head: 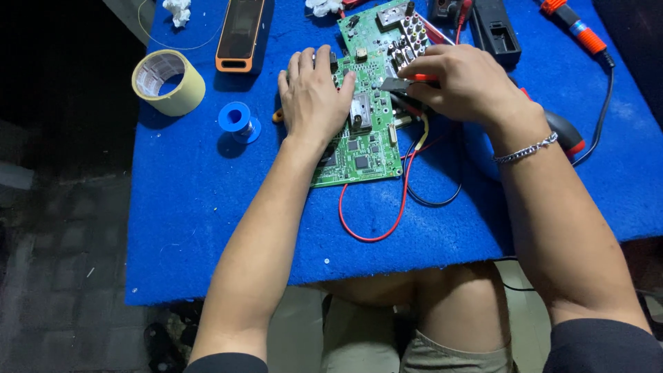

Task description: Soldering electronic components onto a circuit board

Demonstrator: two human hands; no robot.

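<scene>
On the blue mat [207,207] in front of you, a cream roll of tape [168,82] stands at the far left, a small blue spool [238,121] lies just right of it, and a black device with an orange rim [241,33] lies beyond them. Your left hand [314,93] rests open and flat on the green circuit board [366,131], which lies mid-mat and reaches out from under its palm toward you and away. Your right hand [463,83], at the board's right edge, is closed around black probes [400,86] with their tips on the board, and red and black leads [387,214] loop down from them.
</scene>
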